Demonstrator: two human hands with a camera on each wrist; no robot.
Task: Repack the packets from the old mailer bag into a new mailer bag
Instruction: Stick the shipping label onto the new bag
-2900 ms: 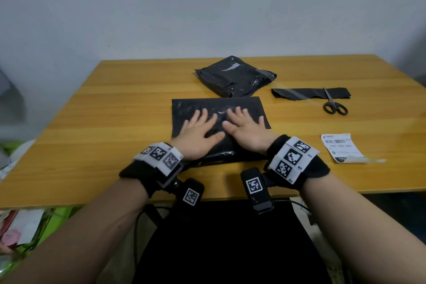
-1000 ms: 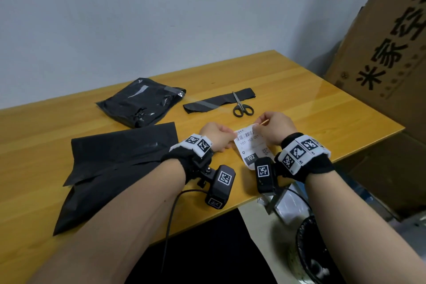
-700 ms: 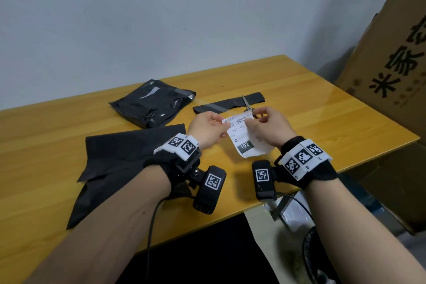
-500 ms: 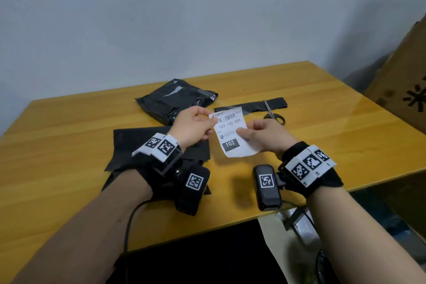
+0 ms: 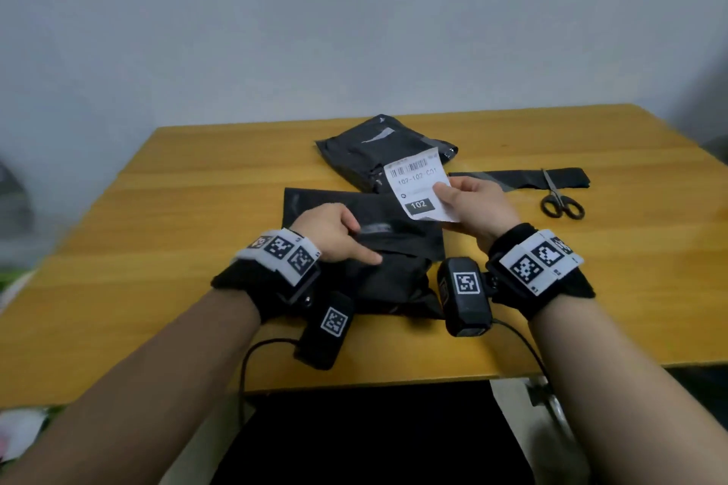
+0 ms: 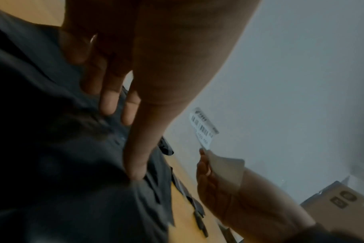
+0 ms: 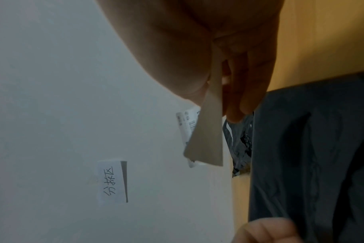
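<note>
A flat black mailer bag [image 5: 398, 240] lies in front of me on the table, bulging at its near end. My left hand [image 5: 350, 236] rests on it, and the fingers [image 6: 108, 105] press flat on the plastic. My right hand [image 5: 445, 195] pinches a white shipping label [image 5: 417, 185] by its right edge and holds it up over the bag's far right corner. The right wrist view shows the label [image 7: 208, 131] edge-on between thumb and fingers. A second, crumpled black bag [image 5: 366, 150] with tape on it lies behind.
Black-handled scissors [image 5: 561, 205] lie on a cut black strip [image 5: 520, 179] at the right of the wooden table [image 5: 177, 248]. A handwritten paper note [image 7: 112, 180] hangs on the wall. A cardboard box [image 6: 339, 200] stands off to the right.
My left hand has let go of the label and dropped onto the flat black bag. My right hand alone holds the label, carried left over the bag. The view has swung back left.
</note>
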